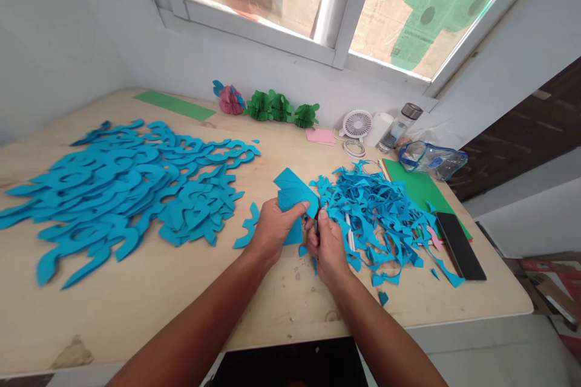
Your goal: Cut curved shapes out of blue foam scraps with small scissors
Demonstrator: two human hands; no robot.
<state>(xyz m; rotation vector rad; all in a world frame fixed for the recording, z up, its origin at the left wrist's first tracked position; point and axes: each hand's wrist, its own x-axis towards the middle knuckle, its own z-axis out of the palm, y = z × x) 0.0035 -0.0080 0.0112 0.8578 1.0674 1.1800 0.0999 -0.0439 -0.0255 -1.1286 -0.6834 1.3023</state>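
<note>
My left hand (273,228) grips a folded piece of blue paper (293,189), thumb on top, over the middle of the table. Faint drawn lines show on the paper. My right hand (327,244) is closed around a pair of scissors (318,211), whose dark blades meet the paper's right edge; most of the scissors is hidden by my fingers. Just left of my left hand lies a small wavy blue cutout (249,228). To the right of my right hand spreads a heap of blue paper scraps (376,211).
Stacked wavy blue cutouts (104,181) cover the table's left side. Along the back stand green paper pieces (270,106), a pink paper flower (230,100), a small fan (357,125) and a bottle (399,127). A phone (460,246) and green sheets (420,187) lie at right.
</note>
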